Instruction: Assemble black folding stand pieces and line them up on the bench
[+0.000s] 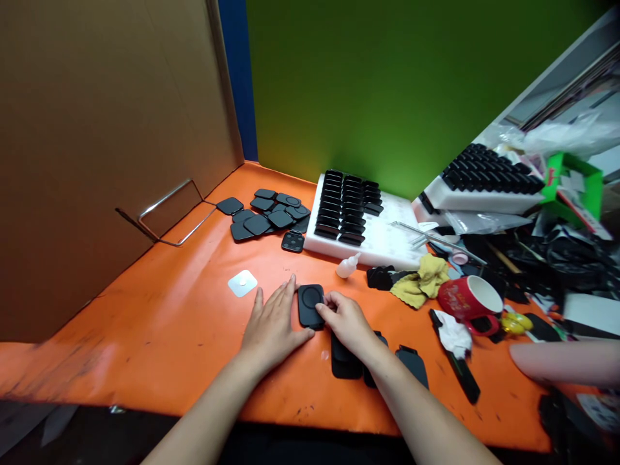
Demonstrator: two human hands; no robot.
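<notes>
A black square wireless charging pad (310,305) with a round ring on its face lies flat on the orange table in front of me. My right hand (346,320) pinches its right edge between thumb and forefinger. On the other side, my left hand (274,323) rests with fingers stretched out, its fingertips beside the pad's upper left and the thumb by its lower edge. Under my right wrist, more black pads (346,361) lie partly hidden. Left of the hands is a whitish square sheet (243,283).
Loose black pads (256,224) are piled behind. A white foam tray (387,232) holds rows of black pieces. Nearby are a small dropper bottle (347,266), a yellow cloth (421,281), a red mug (467,298) and a bent metal frame (177,244). Someone's arm (566,363) reaches in from the right.
</notes>
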